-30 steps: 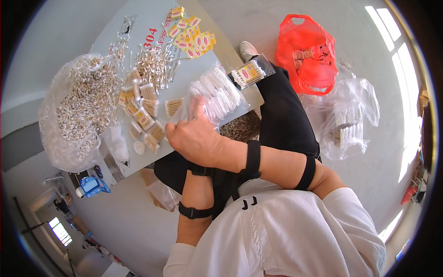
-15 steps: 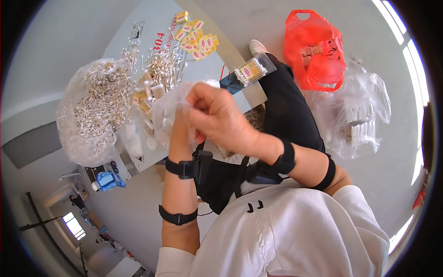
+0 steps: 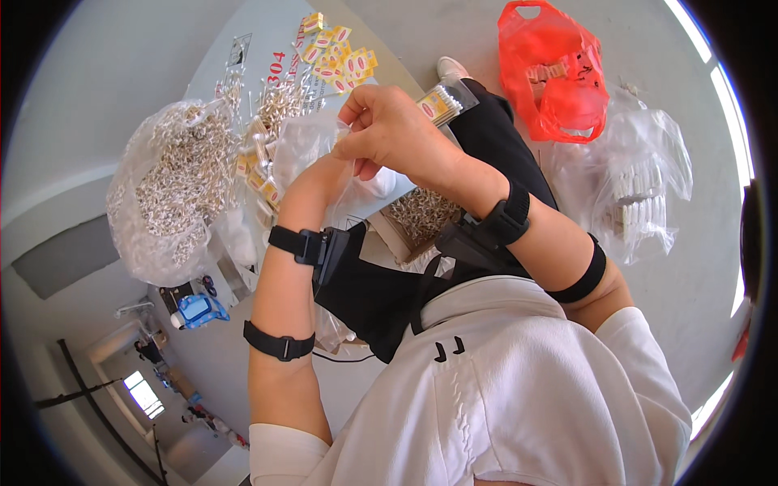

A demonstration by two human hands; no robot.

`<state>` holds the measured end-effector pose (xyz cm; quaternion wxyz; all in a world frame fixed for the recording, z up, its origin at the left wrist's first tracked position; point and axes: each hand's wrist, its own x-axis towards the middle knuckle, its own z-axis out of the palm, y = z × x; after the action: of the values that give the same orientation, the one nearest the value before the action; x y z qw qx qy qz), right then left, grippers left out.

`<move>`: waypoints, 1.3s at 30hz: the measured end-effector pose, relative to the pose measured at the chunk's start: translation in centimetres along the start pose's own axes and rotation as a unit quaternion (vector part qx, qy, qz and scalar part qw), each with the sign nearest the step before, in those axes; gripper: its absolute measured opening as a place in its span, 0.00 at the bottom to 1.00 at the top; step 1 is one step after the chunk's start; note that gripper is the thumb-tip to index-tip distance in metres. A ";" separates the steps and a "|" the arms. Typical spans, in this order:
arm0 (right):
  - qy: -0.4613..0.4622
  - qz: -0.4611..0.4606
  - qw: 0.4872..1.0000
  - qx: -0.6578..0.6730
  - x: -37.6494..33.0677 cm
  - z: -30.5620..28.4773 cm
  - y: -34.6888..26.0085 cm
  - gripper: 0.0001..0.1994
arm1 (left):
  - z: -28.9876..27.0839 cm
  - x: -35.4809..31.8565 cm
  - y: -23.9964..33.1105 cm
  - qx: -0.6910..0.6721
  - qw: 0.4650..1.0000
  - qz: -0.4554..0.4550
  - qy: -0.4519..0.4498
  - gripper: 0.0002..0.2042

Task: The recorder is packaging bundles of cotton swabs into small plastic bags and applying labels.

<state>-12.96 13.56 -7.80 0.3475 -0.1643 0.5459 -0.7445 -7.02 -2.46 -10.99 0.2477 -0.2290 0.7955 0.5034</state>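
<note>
My right hand (image 3: 389, 134) is closed, thumb and fingers pinching a thin clear plastic bag (image 3: 306, 146) in front of me. My left hand (image 3: 328, 174) comes up beneath it, against the same bag; its fingers are hidden behind the plastic and my right hand. Beyond them on the table lie loose cotton swabs (image 3: 275, 105) and bundled swabs with yellow labels (image 3: 261, 180). A clear packet of swabs (image 3: 442, 104) with a yellow label sits to the right of my right hand, by my leg. Small yellow cards (image 3: 340, 61) are scattered at the far side.
A big clear sack of loose swabs (image 3: 178, 194) stands at the left. An open carton of swabs (image 3: 417, 215) is below my hands. On the right are a red plastic bag (image 3: 559, 113) and a clear bag of white packs (image 3: 636, 194). A blue packet (image 3: 198, 310) lies lower left.
Both hands have moved slightly up and away from me, and my left forearm has shifted left. The clear bag is spread more visibly, and more of the carton shows beneath.
</note>
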 end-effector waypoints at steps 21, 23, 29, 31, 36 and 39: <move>-0.041 0.035 0.998 0.041 2.0 -0.5 0.2 0.09 | 0.7 -2.8 -1.6 0.201 0.973 0.113 -0.027 0.07; -0.050 0.021 0.999 0.009 2.1 -0.4 -0.1 0.09 | 0.7 -2.8 -1.6 0.221 0.967 0.124 -0.029 0.07; -0.047 0.017 0.999 -0.014 2.5 -0.3 -0.2 0.07 | 0.6 -1.2 -1.3 0.276 0.947 0.159 -0.033 0.08; -0.042 0.020 0.999 -0.023 2.7 -0.4 0.0 0.07 | 0.5 -0.8 -1.2 0.295 0.940 0.171 -0.034 0.08; -0.011 -0.038 0.989 -0.146 3.1 -0.5 -0.2 0.08 | -0.4 -0.5 -1.2 0.341 0.918 0.199 -0.034 0.08; -0.024 -0.075 0.974 -0.211 3.0 -0.8 -0.8 0.08 | -1.2 -0.2 -0.7 0.326 0.932 0.095 -0.125 0.09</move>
<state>-15.83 12.19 -7.78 0.2613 -0.2919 0.6683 -0.6324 -6.62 -3.80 -10.90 0.3574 0.0061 0.8965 0.2619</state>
